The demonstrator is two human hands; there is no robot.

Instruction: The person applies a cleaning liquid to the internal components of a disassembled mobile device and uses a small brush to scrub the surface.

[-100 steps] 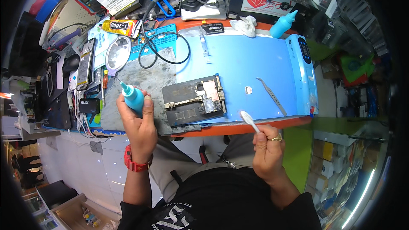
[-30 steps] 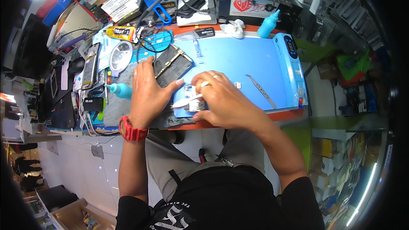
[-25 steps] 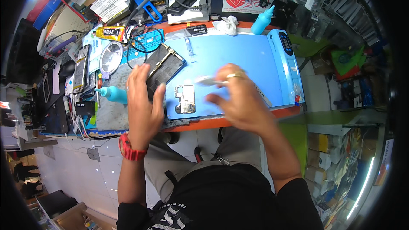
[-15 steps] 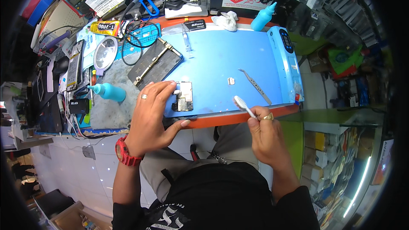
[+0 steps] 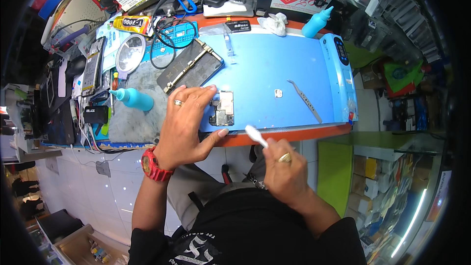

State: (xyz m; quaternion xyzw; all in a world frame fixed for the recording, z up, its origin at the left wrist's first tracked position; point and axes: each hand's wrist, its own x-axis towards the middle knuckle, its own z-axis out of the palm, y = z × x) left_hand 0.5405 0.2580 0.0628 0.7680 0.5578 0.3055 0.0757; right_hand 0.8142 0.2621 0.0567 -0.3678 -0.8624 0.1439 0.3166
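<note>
My right hand (image 5: 287, 171) is closed round the handle of a white toothbrush (image 5: 255, 135). The brush head is over the table's front edge, with its smooth back showing. A phone circuit board (image 5: 224, 108) lies on the blue mat (image 5: 265, 61). My left hand (image 5: 189, 125), with a ring and a red watch at the wrist, reaches over the board's left side; its fingertips are at that edge and the thumb is spread out toward the table edge. Right of the board are a small pale metal piece (image 5: 278, 93) and a pair of tweezers (image 5: 305, 102).
A board holder (image 5: 194, 64) stands behind my left hand. Teal squeeze bottles (image 5: 132, 98) (image 5: 317, 22) stand left and far right. A light-blue device with buttons (image 5: 338, 78) borders the mat. Crumpled tissue (image 5: 273, 23), a syringe (image 5: 228, 44), a yellow glue tube (image 5: 135, 24) and cables lie farther back.
The toothbrush has moved left toward the circuit board and turned so its bristles no longer show. My left hand remains at the board. The whole view has shifted slightly.
</note>
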